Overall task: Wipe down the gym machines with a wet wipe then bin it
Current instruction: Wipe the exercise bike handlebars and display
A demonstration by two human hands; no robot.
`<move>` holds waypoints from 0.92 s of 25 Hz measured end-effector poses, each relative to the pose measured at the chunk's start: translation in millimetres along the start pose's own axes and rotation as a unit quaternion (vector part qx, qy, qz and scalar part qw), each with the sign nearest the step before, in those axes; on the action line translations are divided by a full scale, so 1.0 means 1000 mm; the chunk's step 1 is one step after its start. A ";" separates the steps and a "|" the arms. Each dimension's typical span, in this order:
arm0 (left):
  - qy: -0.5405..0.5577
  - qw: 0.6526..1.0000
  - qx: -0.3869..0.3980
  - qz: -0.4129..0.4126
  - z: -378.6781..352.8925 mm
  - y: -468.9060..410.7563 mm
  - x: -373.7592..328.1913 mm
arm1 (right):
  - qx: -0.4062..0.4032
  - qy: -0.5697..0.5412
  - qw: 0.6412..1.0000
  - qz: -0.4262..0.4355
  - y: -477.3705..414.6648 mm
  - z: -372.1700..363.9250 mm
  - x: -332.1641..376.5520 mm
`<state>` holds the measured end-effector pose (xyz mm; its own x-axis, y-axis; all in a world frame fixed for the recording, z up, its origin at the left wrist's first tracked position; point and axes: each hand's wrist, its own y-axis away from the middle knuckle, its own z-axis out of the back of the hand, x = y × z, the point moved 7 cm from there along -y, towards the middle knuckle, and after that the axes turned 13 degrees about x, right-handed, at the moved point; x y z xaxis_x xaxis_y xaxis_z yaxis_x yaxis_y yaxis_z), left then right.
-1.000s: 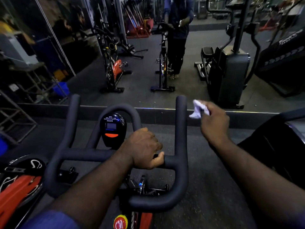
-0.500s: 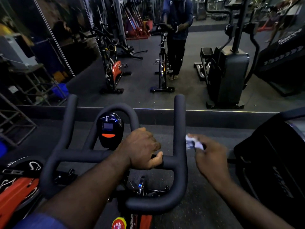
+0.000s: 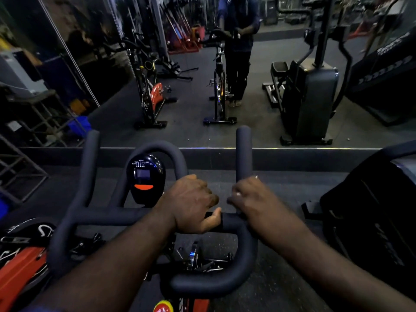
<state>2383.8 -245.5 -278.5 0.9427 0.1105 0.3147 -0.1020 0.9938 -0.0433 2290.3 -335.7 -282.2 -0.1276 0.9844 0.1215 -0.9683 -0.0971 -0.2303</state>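
Handlebar (image 3: 90, 212) first: black, padded, 2 prongs pointing forward. Console (image 3: 145, 176) tucked within its loop. Grips crossbar with left hand (image 3: 191, 203), fingers curled over, thumb under. Wraps right hand (image 3: 249, 199) round base of right prong, wet wipe (image 3: 236, 194) trapped against padding, only white slivers peeking out. Probably light, limp, damp, apt to bunch or tear; best kept wadded flat under fingers, not pinched by 1 corner.
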 end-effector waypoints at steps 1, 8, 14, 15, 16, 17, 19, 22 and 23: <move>-0.003 1.000 -0.001 -0.002 0.002 -0.001 0.000 | 0.032 0.011 0.999 0.019 -0.001 0.001 0.004; -0.005 1.000 0.005 -0.007 0.001 0.000 -0.003 | -0.078 0.115 0.989 -0.057 -0.097 0.065 -0.059; 0.001 1.000 0.005 0.001 -0.004 -0.001 -0.001 | 0.013 -0.052 0.999 -0.002 0.022 -0.016 0.009; 0.001 1.000 0.000 0.001 -0.004 0.000 -0.001 | 0.011 -0.075 0.997 0.004 0.029 -0.012 0.005; -0.002 1.000 -0.003 0.000 -0.003 0.000 0.000 | -0.002 -0.081 0.997 0.004 0.024 0.000 -0.005; -0.004 1.000 -0.003 -0.003 -0.004 0.000 -0.001 | -0.034 -0.081 0.996 -0.004 0.010 0.018 -0.017; -0.004 1.000 -0.003 -0.003 -0.003 0.000 -0.001 | -0.116 -0.082 0.989 -0.041 -0.032 0.062 -0.048; -0.002 1.000 0.004 0.002 -0.002 0.000 -0.003 | -0.095 -0.050 0.993 -0.048 -0.093 0.071 -0.069; -0.002 1.000 0.004 0.003 -0.002 0.000 -0.002 | -0.083 -0.058 0.994 -0.051 -0.102 0.061 -0.075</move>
<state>2382.1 -245.6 -280.9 0.9406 0.1157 0.3192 -0.1098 0.9933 -0.0366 2385.5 -409.0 -208.8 -0.0648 0.9632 0.2609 -0.9296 0.0369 -0.3668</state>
